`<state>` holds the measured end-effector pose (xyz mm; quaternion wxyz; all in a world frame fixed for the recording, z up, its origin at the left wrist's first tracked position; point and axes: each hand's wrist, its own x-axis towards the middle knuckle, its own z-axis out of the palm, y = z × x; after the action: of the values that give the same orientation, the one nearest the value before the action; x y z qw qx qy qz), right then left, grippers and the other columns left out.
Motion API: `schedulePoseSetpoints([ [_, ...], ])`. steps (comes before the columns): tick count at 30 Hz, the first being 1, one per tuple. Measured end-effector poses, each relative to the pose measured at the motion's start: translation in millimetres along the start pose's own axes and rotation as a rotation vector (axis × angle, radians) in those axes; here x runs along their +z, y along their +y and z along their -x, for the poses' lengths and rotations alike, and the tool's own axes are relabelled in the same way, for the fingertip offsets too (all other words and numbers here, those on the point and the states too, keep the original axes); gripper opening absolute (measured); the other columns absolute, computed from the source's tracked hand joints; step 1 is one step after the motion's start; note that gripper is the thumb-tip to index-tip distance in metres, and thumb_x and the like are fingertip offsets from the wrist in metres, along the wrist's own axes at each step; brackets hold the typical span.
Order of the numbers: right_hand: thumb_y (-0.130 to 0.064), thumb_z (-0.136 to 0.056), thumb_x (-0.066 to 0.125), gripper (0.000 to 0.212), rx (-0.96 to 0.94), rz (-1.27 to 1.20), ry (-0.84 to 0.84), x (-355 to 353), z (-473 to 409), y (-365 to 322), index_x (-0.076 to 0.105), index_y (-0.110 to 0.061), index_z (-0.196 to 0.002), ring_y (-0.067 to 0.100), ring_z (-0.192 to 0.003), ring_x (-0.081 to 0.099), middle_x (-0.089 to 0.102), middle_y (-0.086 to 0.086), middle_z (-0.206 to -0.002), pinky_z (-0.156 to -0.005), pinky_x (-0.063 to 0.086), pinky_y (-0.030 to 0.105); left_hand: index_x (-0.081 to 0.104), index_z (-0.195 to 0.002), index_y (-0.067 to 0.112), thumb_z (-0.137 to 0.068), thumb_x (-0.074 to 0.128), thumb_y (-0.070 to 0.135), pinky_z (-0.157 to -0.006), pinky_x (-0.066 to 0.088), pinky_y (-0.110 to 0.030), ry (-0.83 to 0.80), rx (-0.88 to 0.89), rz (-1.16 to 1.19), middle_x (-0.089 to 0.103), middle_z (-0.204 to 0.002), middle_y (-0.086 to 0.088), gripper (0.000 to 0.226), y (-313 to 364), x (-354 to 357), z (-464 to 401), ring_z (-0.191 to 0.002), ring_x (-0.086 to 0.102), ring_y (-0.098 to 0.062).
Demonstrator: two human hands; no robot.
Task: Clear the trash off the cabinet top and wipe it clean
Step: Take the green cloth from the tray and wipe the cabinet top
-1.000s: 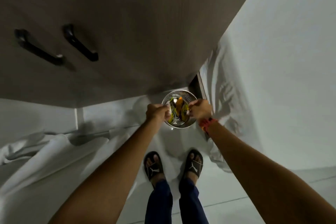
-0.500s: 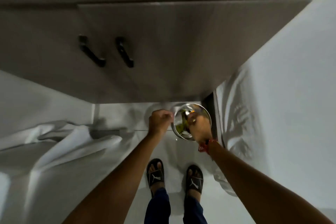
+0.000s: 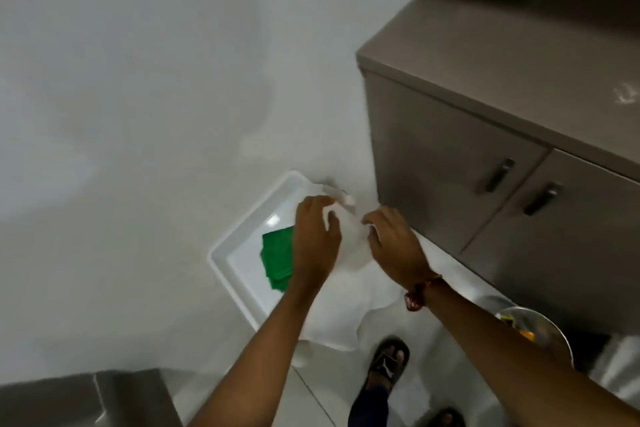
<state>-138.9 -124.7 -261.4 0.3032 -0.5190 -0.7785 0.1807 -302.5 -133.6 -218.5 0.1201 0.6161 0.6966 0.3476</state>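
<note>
My left hand (image 3: pixel 316 236) curls around a blurred white spray bottle (image 3: pixel 349 239) that stands at the edge of a white tray (image 3: pixel 239 274) on the floor. Its nozzle (image 3: pixel 343 198) pokes out past my fingertips. My right hand (image 3: pixel 393 243), with a red band at the wrist, has its bent fingers against the bottle's other side; its grip is unclear. A folded green cloth (image 3: pixel 277 260) lies in the tray, partly under my left hand. A white sheet (image 3: pixel 332 308) lies below the bottle. The grey cabinet top (image 3: pixel 502 55) at the upper right carries a white smudge (image 3: pixel 625 94).
A round metal bin (image 3: pixel 550 329) holding yellow and orange trash stands at the lower right, against the cabinet's doors (image 3: pixel 450 166). My sandalled feet (image 3: pixel 388 362) are on the white tiled floor. A grey unit (image 3: pixel 86 399) fills the lower left corner.
The view has swung left from the metal bin to the white tray. Both hands have left the bin's trash and moved onto the white bottle.
</note>
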Motion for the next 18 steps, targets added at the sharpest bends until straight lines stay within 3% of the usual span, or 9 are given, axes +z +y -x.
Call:
schedulePoseSetpoints([
  [3,0.0,-0.088,0.057,0.015,-0.032,-0.1,-0.128,24,-28,-49,0.068,-0.007,-0.096,0.024,-0.091,0.059,0.065,0.008,-0.096,-0.082,0.05,0.029,0.057,-0.125,0.02,-0.088,0.064,0.036,-0.095,0.053,-0.035,-0.188,-0.202,-0.23,0.057,-0.128,-0.001,0.041,-53,-40,3,-0.116,0.055,-0.019],
  [7,-0.012,-0.092,0.063,0.018,0.501,-0.336,-0.474,65,-49,-95,0.064,-0.003,-0.107,0.024,-0.095,0.062,0.063,0.01,-0.106,-0.078,0.051,0.027,0.049,-0.132,0.021,-0.071,0.073,0.059,-0.085,0.055,-0.032,-0.473,-0.203,-0.43,0.049,-0.132,-0.002,0.076,-93,-59,23,-0.113,0.053,-0.02],
  [10,-0.01,-0.09,0.062,0.01,0.706,-0.376,-0.53,89,-59,-106,0.058,-0.005,-0.082,0.027,-0.086,0.065,0.064,0.017,-0.094,-0.07,0.053,0.03,0.049,-0.131,0.014,-0.072,0.075,0.051,-0.08,0.054,-0.029,-0.5,-0.132,-0.545,0.048,-0.135,-0.005,0.074,-110,-59,33,-0.116,0.053,-0.022],
  [12,-0.012,-0.089,0.066,0.012,0.777,-0.386,-0.504,100,-62,-104,0.061,-0.001,-0.089,0.032,-0.093,0.07,0.067,0.017,-0.096,-0.073,0.057,0.031,0.048,-0.133,0.013,-0.075,0.075,0.046,-0.083,0.056,-0.03,-0.484,-0.123,-0.558,0.047,-0.137,-0.007,0.072,-115,-58,35,-0.118,0.051,-0.022],
  [15,-0.018,-0.084,0.077,0.032,0.882,-0.456,-0.462,110,-64,-105,0.064,0.002,-0.107,0.032,-0.097,0.071,0.07,0.016,-0.105,-0.074,0.059,0.03,0.048,-0.134,0.014,-0.078,0.075,0.046,-0.089,0.056,-0.03,-0.482,-0.14,-0.537,0.046,-0.141,-0.006,0.07,-116,-57,34,-0.123,0.048,-0.021],
  [18,-0.017,-0.08,0.079,0.03,0.927,-0.527,-0.487,119,-72,-108,0.067,0.0,-0.101,0.027,-0.084,0.072,0.073,0.016,-0.103,-0.066,0.06,0.028,0.051,-0.13,0.017,-0.077,0.076,0.049,-0.089,0.056,-0.031,-0.471,-0.165,-0.495,0.048,-0.14,-0.005,0.067,-118,-58,30,-0.123,0.05,-0.02],
])
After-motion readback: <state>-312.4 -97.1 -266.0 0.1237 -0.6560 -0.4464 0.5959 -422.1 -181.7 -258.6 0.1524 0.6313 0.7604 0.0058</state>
